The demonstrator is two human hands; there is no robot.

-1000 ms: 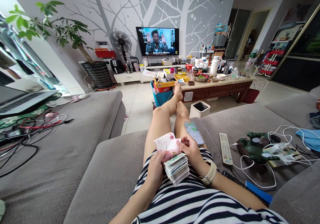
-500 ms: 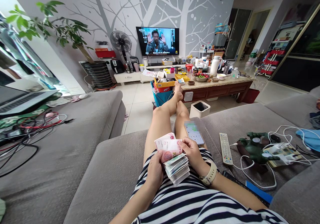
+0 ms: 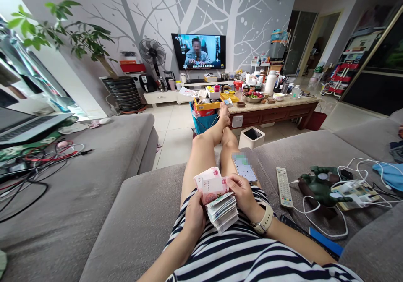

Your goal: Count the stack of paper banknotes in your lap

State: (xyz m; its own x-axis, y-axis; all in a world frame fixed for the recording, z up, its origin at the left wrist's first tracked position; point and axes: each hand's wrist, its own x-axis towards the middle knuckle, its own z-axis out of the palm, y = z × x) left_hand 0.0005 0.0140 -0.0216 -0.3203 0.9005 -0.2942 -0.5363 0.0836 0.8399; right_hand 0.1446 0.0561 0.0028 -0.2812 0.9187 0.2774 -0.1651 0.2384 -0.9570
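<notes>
I sit on a grey sofa (image 3: 141, 215) with my legs stretched out. My left hand (image 3: 194, 215) grips a thick stack of banknotes (image 3: 223, 210) on my lap. My right hand (image 3: 242, 194), with a watch on the wrist, pinches the pink top notes (image 3: 211, 184), which are lifted and folded back from the stack. A phone (image 3: 244, 167) with a lit screen rests on my right thigh just beyond the right hand.
A white remote (image 3: 283, 181), a green fist-shaped toy (image 3: 319, 185) and white cables (image 3: 355, 177) lie on the sofa to my right. A laptop (image 3: 28, 126) and cords sit on the left sofa. Ahead are a cluttered coffee table (image 3: 270, 105), a white bin (image 3: 252, 136) and a television (image 3: 198, 51).
The hands and notes have barely shifted. The picture on the television has changed: the raised hands on screen are gone.
</notes>
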